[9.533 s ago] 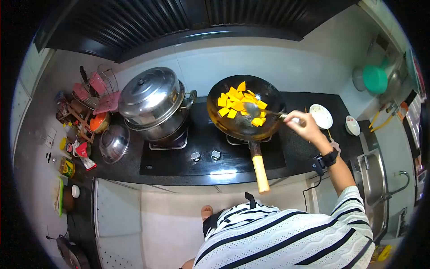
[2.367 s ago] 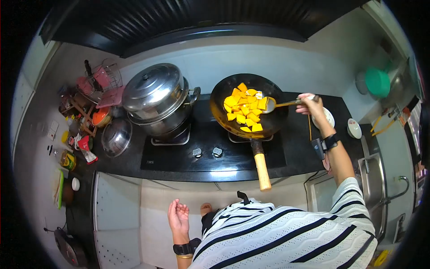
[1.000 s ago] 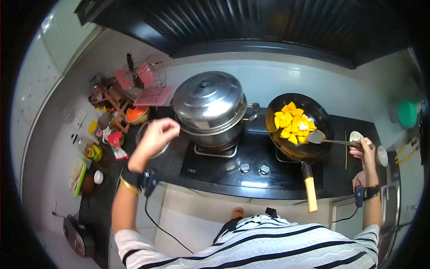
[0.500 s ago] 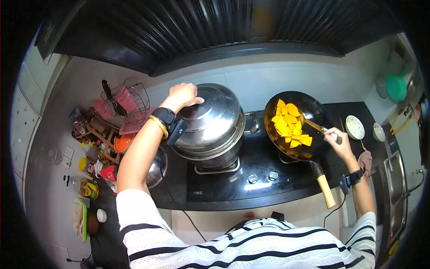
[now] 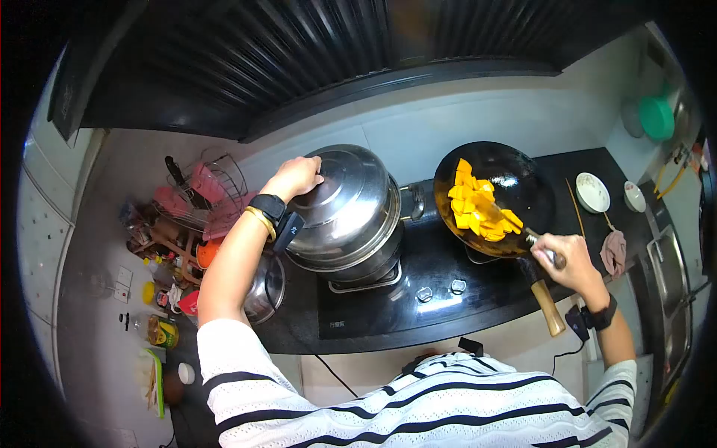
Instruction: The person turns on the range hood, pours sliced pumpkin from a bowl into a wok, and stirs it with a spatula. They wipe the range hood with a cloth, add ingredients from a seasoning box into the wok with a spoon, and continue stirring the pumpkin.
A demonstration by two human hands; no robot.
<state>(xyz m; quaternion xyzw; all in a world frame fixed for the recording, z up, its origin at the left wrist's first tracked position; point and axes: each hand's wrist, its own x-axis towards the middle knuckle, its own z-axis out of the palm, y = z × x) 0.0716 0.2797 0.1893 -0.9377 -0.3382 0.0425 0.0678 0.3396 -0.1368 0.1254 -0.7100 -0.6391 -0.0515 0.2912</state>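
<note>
My left hand [image 5: 296, 177] is closed on the knob of a domed steel pot lid [image 5: 340, 205]; the fingers cover the knob. The lid sits on a large steel pot [image 5: 358, 269] on the left burner. My right hand [image 5: 565, 261] grips the handle of a wok spatula [image 5: 532, 237]. The spatula's blade is among orange chunks [image 5: 472, 200] that look like pumpkin. They lie in the left part of a dark wok [image 5: 523, 198] on the right burner. The wok's wooden handle [image 5: 548, 310] points toward me, untouched.
A white bowl [image 5: 592, 193], a smaller bowl [image 5: 634, 197], a chopstick [image 5: 574, 209] and a pinkish cloth [image 5: 613, 252] are right of the wok. Left of the pot stand a steel bowl [image 5: 265, 287], a wire rack [image 5: 224, 175] and several jars. A range hood [image 5: 321, 89] hangs above.
My right hand has moved the spatula lower and toward me, and its blade has shifted in among the orange chunks. My left hand stays on the lid. The camera view has tilted slightly.
</note>
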